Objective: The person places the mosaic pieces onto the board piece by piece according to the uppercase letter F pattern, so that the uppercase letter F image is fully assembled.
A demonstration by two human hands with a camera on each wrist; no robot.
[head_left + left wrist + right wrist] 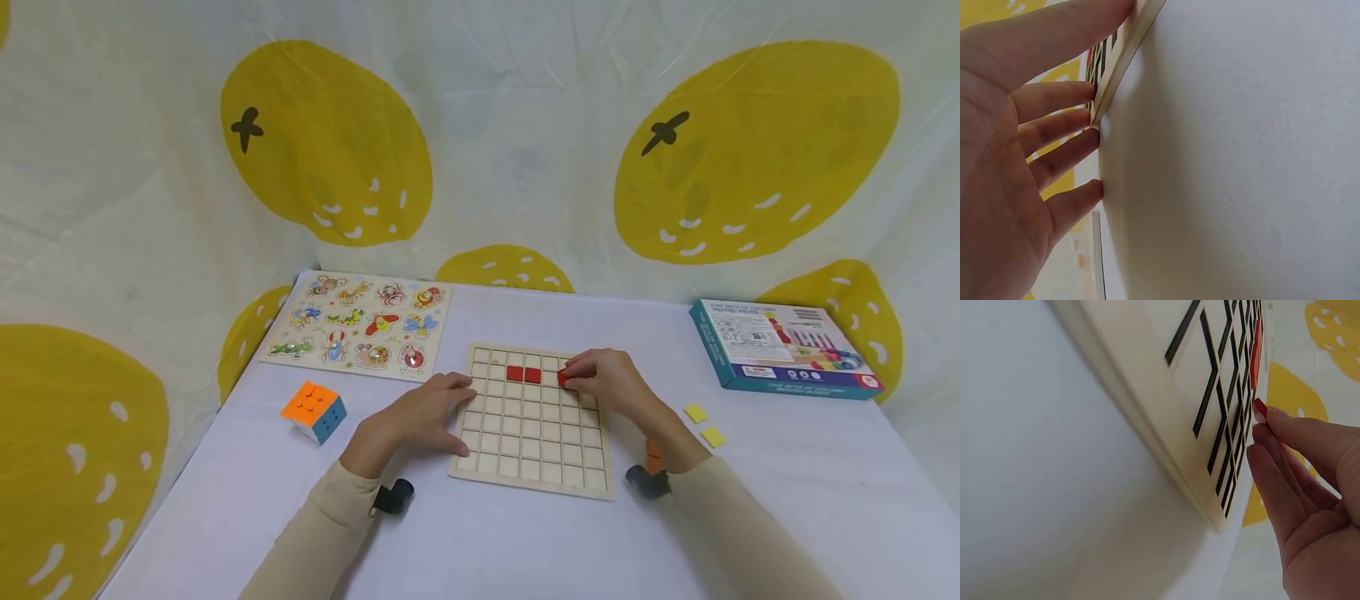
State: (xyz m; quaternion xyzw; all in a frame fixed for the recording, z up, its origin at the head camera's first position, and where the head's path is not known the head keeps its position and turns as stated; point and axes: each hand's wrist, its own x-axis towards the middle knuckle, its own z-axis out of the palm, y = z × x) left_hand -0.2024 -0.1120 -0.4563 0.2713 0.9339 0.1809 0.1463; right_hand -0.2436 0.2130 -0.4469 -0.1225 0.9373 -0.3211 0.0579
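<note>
A square wooden grid board [531,428] lies flat on the table, with two red tiles [523,374] side by side in an upper row. My right hand [609,383] pinches another red tile [1260,407] between thumb and fingertips, close over the upper right part of the board. My left hand [418,417] rests at the board's left edge, its fingers extended and spread. In the left wrist view, thumb and fingertips [1088,137] lie along the board's side.
An insect picture puzzle [356,323] lies at the back left, with a puzzle cube [313,412] before it. At the right are yellow tiles [696,413], orange tiles [655,457] partly behind the right wrist, and a boxed set [783,350]. A fruit-patterned cloth [517,150] hangs behind.
</note>
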